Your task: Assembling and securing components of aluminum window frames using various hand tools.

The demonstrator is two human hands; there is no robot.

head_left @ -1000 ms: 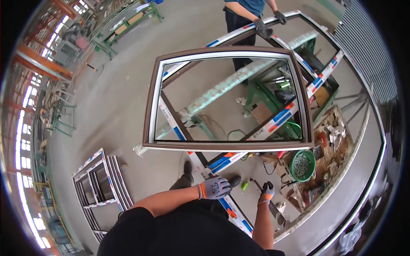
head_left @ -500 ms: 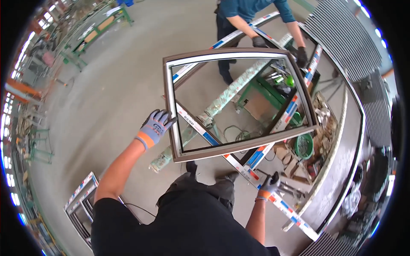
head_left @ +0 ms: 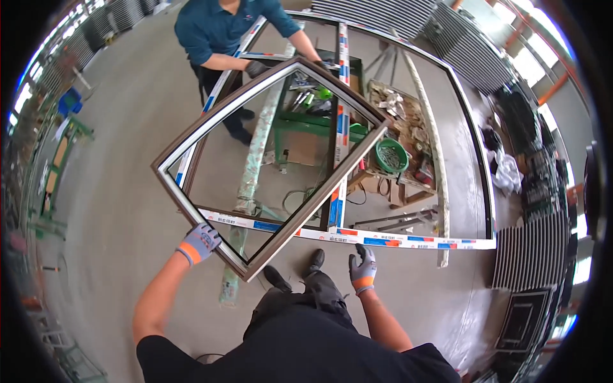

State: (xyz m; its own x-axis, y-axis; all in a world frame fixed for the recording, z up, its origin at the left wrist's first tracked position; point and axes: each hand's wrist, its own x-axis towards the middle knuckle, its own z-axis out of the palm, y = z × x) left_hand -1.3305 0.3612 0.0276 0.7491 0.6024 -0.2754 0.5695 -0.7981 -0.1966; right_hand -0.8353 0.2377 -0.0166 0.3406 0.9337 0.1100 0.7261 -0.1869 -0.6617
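My left hand [head_left: 202, 242], in a grey glove with an orange cuff, grips the lower left side of a brown and silver window sash [head_left: 305, 216]. No pane shows in the sash, which is tilted above a larger window frame [head_left: 415, 240] covered in printed protective tape. My right hand [head_left: 363, 265], gloved alike, is just below the large frame's near rail. Its fingers are apart and hold nothing; I cannot tell whether the fingertips touch the rail. Across from me, a co-worker's dark-gloved hand [head_left: 256, 68] is at the sash's far edge.
Wrapped supports [head_left: 257, 150] run under the large frame. Below it are a green tool bench [head_left: 306, 143] and a cluttered wooden stand with a green bowl of small hardware [head_left: 391, 156]. Stacked ribbed profiles [head_left: 527, 258] stand at the right. A co-worker [head_left: 214, 32] stands at the far side.
My view has turned to the right. The sash now appears rotated and nearer the co-worker, whose hand has come to its edge. My right hand has come off the large frame's rail.
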